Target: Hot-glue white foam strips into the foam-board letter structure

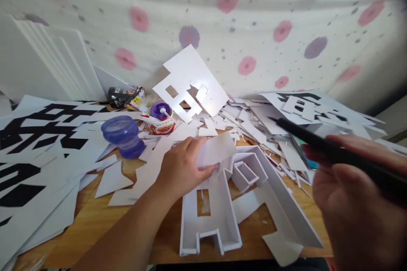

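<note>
I've got the left hand (pixel 187 163) pinching a white panel (pixel 218 149) between thumb and fingers, right above the far left part of the walled white frame (pixel 219 207); whether panel and frame touch, I can't tell. Out to the frame's right, my right hand (pixel 352 190) is wrapped around a slim black tool (pixel 308 137), tip up in the air, too blurred for me to say pen or blade.

Here's my worry: those walls are thin, so if the panel goes down crooked or hard, I could shove one out of line. That tool tip, swung low, could nick the frame's long right wall (pixel 286 194). And a backward sweep of the left arm might tip the purple jar (pixel 129 137) beyond and left of the frame.

Now the looks: frame sits on the worktop (pixel 92 230), white all over, edges upright. Its left stretch has a floor with a rectangular window showing wood, plus a notch at the near end. A small four-sided box (pixel 244 176) nests inside its far right corner, and the floor strip (pixel 282 245) at its near right seems to curl.
</note>
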Demonstrator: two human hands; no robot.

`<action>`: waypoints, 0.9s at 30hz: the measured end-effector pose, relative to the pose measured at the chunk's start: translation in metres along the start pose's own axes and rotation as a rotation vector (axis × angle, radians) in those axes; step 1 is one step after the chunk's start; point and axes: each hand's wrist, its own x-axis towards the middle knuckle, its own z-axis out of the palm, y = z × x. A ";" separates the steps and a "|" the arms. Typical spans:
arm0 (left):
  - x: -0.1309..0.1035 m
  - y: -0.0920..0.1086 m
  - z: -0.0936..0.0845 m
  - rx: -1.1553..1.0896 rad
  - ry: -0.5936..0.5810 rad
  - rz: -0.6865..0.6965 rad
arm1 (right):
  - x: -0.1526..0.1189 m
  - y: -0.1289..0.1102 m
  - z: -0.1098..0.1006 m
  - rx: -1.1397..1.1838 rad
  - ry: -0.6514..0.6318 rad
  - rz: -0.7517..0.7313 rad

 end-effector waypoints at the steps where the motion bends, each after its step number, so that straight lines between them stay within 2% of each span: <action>1: 0.000 0.000 0.000 -0.002 0.004 0.008 | -0.002 -0.002 0.002 -0.011 0.085 -0.004; 2: 0.000 0.001 0.000 -0.004 0.008 0.018 | -0.005 -0.004 0.003 -0.015 0.132 -0.002; 3: -0.001 0.001 0.000 -0.006 0.008 0.030 | -0.008 -0.004 0.004 -0.008 0.126 0.004; 6: -0.002 0.004 0.001 -0.006 0.010 0.056 | -0.018 0.000 0.007 0.083 -0.045 0.012; 8: -0.003 0.006 0.000 -0.004 0.028 0.072 | -0.022 0.002 0.011 0.163 -0.078 0.000; 11: -0.005 0.008 -0.001 -0.021 0.052 0.088 | -0.023 0.000 0.021 0.189 -0.052 -0.012; 16: -0.006 0.012 -0.003 -0.036 0.091 0.110 | -0.022 -0.011 0.036 0.040 0.012 -0.119; 23: -0.007 0.015 -0.006 -0.065 0.103 0.094 | -0.026 -0.018 0.042 -0.041 0.006 -0.249; 27: -0.008 0.015 -0.008 -0.078 0.096 0.060 | -0.030 -0.015 0.044 -0.057 0.021 -0.225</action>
